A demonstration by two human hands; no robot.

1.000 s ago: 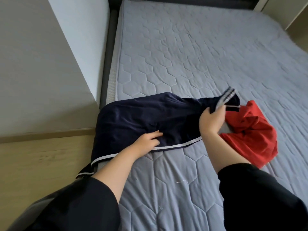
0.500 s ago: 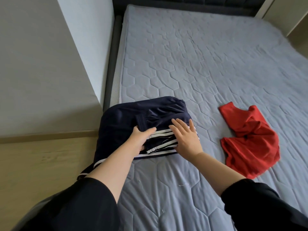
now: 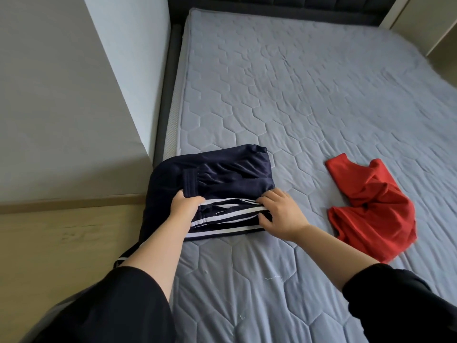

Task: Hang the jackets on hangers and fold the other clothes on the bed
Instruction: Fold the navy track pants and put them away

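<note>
A pair of navy track trousers [image 3: 222, 174] with white stripes lies folded over at the near left edge of the bed [image 3: 296, 95]. My left hand [image 3: 184, 206] grips the left side of the folded bundle, fingers curled into the cloth. My right hand [image 3: 279, 214] grips the right end of the striped layers, thumb under and fingers on top. A crumpled red garment [image 3: 371, 211] lies on the mattress to the right, apart from both hands.
The grey quilted mattress stretches far and right. A dark bed frame [image 3: 165, 107] runs along the left side, beside a white wall [image 3: 61, 95] and wooden floor [image 3: 61, 243]. The dark headboard [image 3: 272, 6] stands at the far end.
My right hand carried the trouser leg end leftward over the body, folding the trousers in half. Both hands now hold the folded bundle at its ends. The red garment lies uncovered.
</note>
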